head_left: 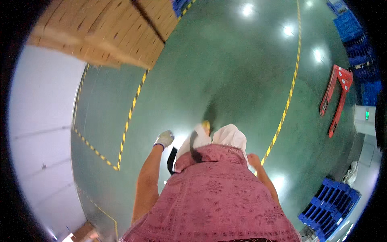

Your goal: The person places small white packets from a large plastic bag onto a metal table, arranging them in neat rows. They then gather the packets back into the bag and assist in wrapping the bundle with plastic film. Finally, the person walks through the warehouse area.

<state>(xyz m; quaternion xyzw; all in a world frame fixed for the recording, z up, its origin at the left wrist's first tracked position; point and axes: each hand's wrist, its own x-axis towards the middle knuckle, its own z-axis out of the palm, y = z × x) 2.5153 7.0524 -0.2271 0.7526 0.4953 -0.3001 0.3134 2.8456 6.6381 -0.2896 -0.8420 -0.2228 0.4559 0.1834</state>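
Note:
My left hand (164, 138), in a whitish knit glove with a dark cuff edge, hangs out to the left of my body over the green floor (225, 88). No object shows at it, but its fingers are too blurred to make out. On the other side, my right hand (253, 159) looks bare and sits close against my hip, partly covered by my pink embroidered top (213, 193). Whether it holds anything is hidden. Below the top, my white trousers (230, 135) and a yellowish shoe tip (206, 124) show.
Stacked tan boards or cartons (109, 28) stand at the far left, beside a white wall (40, 109). Yellow-black tape (130, 115) marks floor zones. To the right lie a red pallet jack (342, 82), blue pallets (330, 205) nearer me and stacked blue crates (348, 26) farther off.

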